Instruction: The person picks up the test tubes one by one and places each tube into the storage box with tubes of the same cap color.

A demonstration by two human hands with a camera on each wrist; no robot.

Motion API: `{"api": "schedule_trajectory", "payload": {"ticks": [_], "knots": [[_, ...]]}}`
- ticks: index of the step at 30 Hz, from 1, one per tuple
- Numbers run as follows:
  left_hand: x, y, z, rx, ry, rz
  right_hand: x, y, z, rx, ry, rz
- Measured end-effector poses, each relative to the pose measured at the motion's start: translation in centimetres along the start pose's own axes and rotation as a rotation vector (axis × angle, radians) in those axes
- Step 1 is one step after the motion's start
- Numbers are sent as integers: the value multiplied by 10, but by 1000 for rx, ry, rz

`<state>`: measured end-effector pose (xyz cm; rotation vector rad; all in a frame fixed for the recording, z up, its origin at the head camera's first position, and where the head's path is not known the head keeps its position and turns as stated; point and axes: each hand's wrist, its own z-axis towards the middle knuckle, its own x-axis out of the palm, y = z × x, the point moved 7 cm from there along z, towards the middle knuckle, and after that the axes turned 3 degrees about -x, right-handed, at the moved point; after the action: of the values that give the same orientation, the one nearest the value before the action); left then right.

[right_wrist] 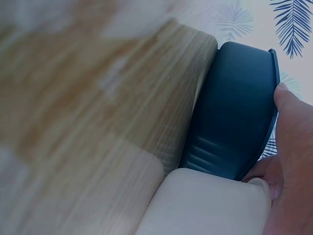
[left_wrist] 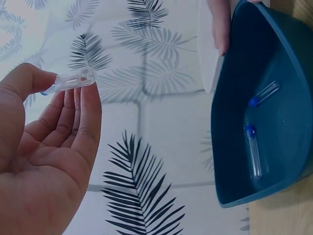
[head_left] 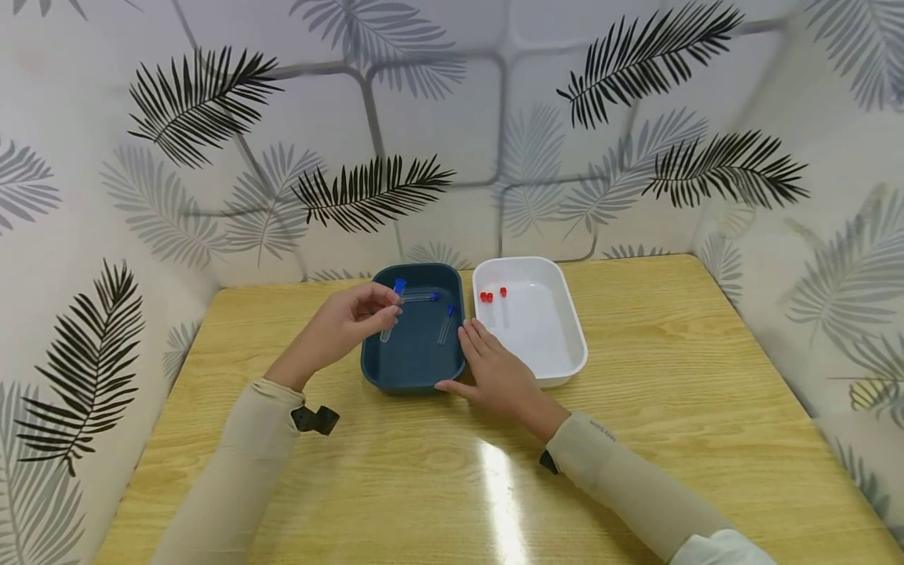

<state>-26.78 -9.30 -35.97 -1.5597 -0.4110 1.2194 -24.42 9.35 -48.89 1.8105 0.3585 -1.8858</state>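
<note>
My left hand (head_left: 356, 318) pinches a clear tube with a blue cap (head_left: 399, 286) between thumb and fingers, above the left side of a dark blue tray (head_left: 413, 362). In the left wrist view the tube (left_wrist: 73, 81) lies across the fingertips, its clear end outward. Two more blue-capped tubes (head_left: 446, 326) lie inside that tray. My right hand (head_left: 500, 378) rests on the tray's near right corner, fingers extended along the right rim, thumb at the front rim. Beside it, a white tray (head_left: 547, 349) holds several red-capped tubes (head_left: 504, 293); their clear bodies barely show.
Both trays stand side by side at the back of a wood-grain table (head_left: 395, 479), near a leaf-patterned backdrop (head_left: 438, 118). Bare tabletop extends left, right and in front of them. A light reflection (head_left: 501, 494) shines on the table's front part.
</note>
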Motion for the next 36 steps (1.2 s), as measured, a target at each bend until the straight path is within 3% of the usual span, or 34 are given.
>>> {"api": "schedule_trajectory", "payload": {"ticks": [6,17,25,31,36], "knots": [[-2,12,23,-3,18,25,0,0,0,9,9,0],[1,47,61,-81,43,93,0,1,-2,4,-21,7],[6,63,86,-115,66,233,-1,-1,-1,6,-27,1],[12,71,100,-133,110,243,0,-1,-1,2,-25,10],[16,81,107,-150,105,247,-1,0,-1,-5,-27,5]]}}
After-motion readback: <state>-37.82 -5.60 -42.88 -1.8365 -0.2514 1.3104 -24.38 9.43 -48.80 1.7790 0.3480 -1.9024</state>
